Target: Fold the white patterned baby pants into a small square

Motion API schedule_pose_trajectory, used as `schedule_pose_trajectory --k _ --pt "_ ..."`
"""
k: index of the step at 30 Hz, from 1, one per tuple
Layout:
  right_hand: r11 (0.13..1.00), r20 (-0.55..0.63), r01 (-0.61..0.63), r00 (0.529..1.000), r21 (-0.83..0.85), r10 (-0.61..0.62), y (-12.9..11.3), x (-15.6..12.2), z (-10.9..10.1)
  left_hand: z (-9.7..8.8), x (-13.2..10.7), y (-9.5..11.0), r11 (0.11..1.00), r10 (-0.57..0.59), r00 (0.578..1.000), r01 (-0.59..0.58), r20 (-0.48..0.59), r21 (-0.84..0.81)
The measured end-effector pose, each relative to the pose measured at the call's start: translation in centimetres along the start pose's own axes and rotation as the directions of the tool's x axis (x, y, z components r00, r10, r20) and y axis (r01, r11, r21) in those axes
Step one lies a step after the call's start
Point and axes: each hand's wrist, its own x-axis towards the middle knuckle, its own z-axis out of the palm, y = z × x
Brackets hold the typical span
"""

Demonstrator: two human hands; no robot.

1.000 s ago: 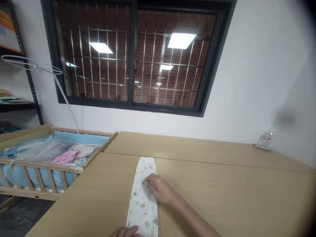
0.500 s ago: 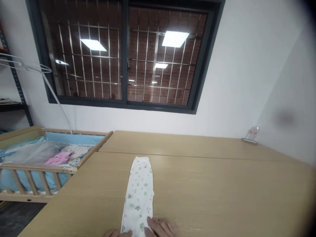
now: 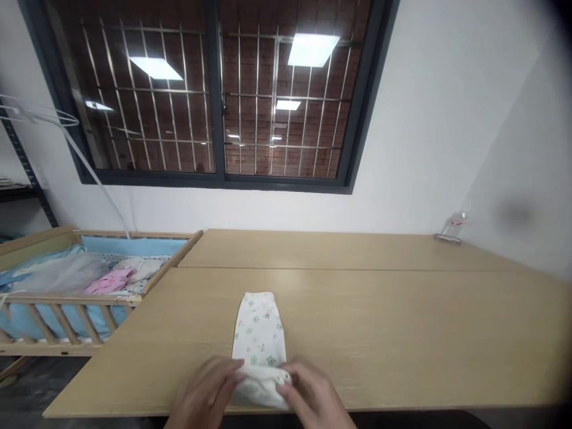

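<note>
A narrow white baby garment (image 3: 258, 325) with small green prints lies lengthwise on the wooden table (image 3: 379, 310), its near end rolled or folded up at the table's front edge. My left hand (image 3: 203, 396) grips the left side of that rolled end with fingers curled. On the right side of the same end, my right hand (image 3: 310, 396) is closed on the cloth. The far end of the garment lies flat toward the window.
A wooden crib (image 3: 67, 280) with blue padding and pink and white clothes stands at the left, against the table. A small plastic bottle (image 3: 453, 226) lies at the far right corner by the wall. A dark shelf unit is at the far left.
Both hands have come to the garment's near end and lifted and folded it over. The visible length of cloth is now shorter. The camera has tilted slightly.
</note>
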Motion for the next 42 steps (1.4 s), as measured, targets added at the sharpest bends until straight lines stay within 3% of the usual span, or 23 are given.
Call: schedule_pose_trajectory --k 3,6,9,12,17,22,25,28,30,32,33,35,37,39,42 --pt "0.995 -0.123 -0.073 0.989 0.065 0.08 0.8 3.9 -0.5 0.8 5.3 -0.7 0.99 -0.124 0.992 0.125 0.015 -0.064" --pt "0.989 -0.182 -0.072 0.979 0.13 0.095 2.7 8.3 -0.9 2.4 9.7 -2.0 0.977 -0.192 0.974 0.201 0.122 -0.065" --pt "0.976 -0.202 -0.09 0.971 0.199 0.131 5.2 12.4 -1.0 4.2 13.0 -3.7 0.969 -0.247 0.937 0.24 0.246 0.059" --pt "0.976 -0.239 -0.154 0.953 0.152 0.187 7.6 15.6 -0.4 6.2 14.9 -5.4 0.943 -0.314 0.909 0.264 0.276 0.202" --pt "0.95 -0.282 -0.311 0.909 0.036 0.308 10.8 18.3 1.7 8.9 15.2 -7.2 0.895 -0.405 0.864 0.307 0.298 0.325" --pt "0.942 -0.328 -0.336 0.89 0.0 0.317 12.4 18.6 2.5 8.9 15.1 -7.4 0.851 -0.466 0.831 0.325 0.305 0.413" --pt "0.948 -0.37 -0.319 0.882 -0.014 0.291 12.1 18.2 2.1 7.9 13.8 -5.1 0.832 -0.474 0.838 0.326 0.269 0.45" --pt "0.978 -0.384 -0.204 0.907 -0.046 0.172 10.6 17.5 1.6 7.6 9.8 -0.7 0.841 -0.438 0.862 0.293 0.254 0.455" --pt "0.994 -0.269 -0.029 0.963 -0.106 -0.001 8.7 16.6 1.6 8.1 6.2 2.4 0.848 -0.36 0.915 0.24 0.183 0.472" --pt "0.973 -0.019 0.171 0.984 -0.156 -0.176 6.1 15.2 2.0 8.7 2.8 4.7 0.851 -0.327 0.934 0.225 0.143 0.474" --pt "0.953 0.125 0.258 0.963 -0.161 -0.24 4.7 14.5 2.3 8.9 1.5 5.5 0.852 -0.325 0.936 0.229 0.132 0.471" --pt "0.915 0.371 0.381 0.875 -0.133 -0.311 2.2 12.9 3.0 9.0 -0.2 6.1 0.853 -0.335 0.934 0.245 0.122 0.461" --pt "0.897 0.534 0.434 0.78 -0.084 -0.326 0.8 11.6 3.8 8.7 -0.8 5.8 0.861 -0.327 0.936 0.24 0.127 0.448" --pt "0.903 0.624 0.426 0.722 -0.061 -0.299 0.8 10.9 4.5 8.1 -0.9 5.3 0.876 -0.297 0.946 0.215 0.133 0.432" --pt "0.928 0.669 0.358 0.715 -0.101 -0.203 2.7 11.2 5.1 7.6 -0.8 4.8 0.876 -0.272 0.954 0.193 0.124 0.442"
